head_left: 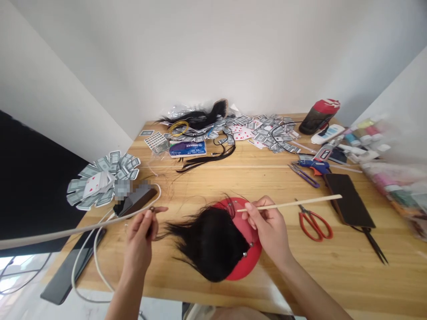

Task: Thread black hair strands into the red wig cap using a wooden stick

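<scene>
A piece of black hair (213,242) lies over a red dome-shaped form (247,266) near the table's front edge, with silver pins along its right side. My right hand (268,224) is closed around a thin light wooden stick (300,202), whose left tip is over the top of the red form, by some loose hairs. Left of the hair, my left hand (143,229) is pinched, with the index finger pointing right. A small dark thing shows at its thumb tip, too small to name. Loose hair ends spread toward that hand.
Red-handled scissors (315,226), a dark wallet-like case (349,200), blue snips (304,175) and a blue glue gun (313,166) lie right. Playing cards (103,182) fan out left, beside a white cable (80,229) and a phone (71,266). A dark bottle (315,119) stands behind.
</scene>
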Motion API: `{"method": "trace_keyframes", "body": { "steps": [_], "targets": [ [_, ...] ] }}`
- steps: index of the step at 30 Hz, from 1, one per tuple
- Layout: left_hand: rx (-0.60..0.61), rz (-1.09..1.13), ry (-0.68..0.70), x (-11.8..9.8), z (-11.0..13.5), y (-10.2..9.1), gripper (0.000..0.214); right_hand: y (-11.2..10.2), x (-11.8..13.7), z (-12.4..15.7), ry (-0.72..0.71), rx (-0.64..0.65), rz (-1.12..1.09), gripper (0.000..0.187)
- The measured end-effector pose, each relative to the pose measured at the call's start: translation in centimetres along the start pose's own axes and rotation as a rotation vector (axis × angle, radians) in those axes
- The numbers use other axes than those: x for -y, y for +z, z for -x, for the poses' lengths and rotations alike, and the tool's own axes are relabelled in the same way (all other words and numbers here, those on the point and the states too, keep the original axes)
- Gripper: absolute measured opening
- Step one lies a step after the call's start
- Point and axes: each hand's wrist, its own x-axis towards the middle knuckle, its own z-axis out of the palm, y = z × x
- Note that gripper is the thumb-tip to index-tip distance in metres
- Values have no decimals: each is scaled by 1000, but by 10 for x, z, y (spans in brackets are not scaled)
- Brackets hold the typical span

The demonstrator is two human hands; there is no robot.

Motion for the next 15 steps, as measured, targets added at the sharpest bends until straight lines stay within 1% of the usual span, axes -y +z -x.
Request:
{"method": "trace_keyframes", "body": {
  "steps": [2,3,5,7,8,10,12,14,15],
  "targets": [
    [-91,-13,30,-1,-1,-8,28,-2,0,-6,0,-26,-22,31],
    [-113,-18,37,-1,1,-10,27,-4,0,-11,-4,-46,-31,31],
    [-100,-52,41,-3,7,-7,26,-11,-2,-21,-23,-102,-43,32],
    [-31,-133,71,-5,17,1,27,-23,-4,-33,-57,-184,-49,31],
    [9,-193,107,-7,22,6,26,-30,-5,-38,-81,-233,-51,31],
    [74,-317,217,-11,31,17,22,-44,-5,-47,-136,-331,-52,31],
    [147,-426,372,-15,39,27,19,-55,-3,-48,-188,-400,-47,31],
    [266,-492,554,-17,46,37,19,-58,0,-40,-217,-397,-30,29],
    [337,-508,640,-17,48,42,20,-56,1,-33,-218,-360,-14,27]
  ]
}}
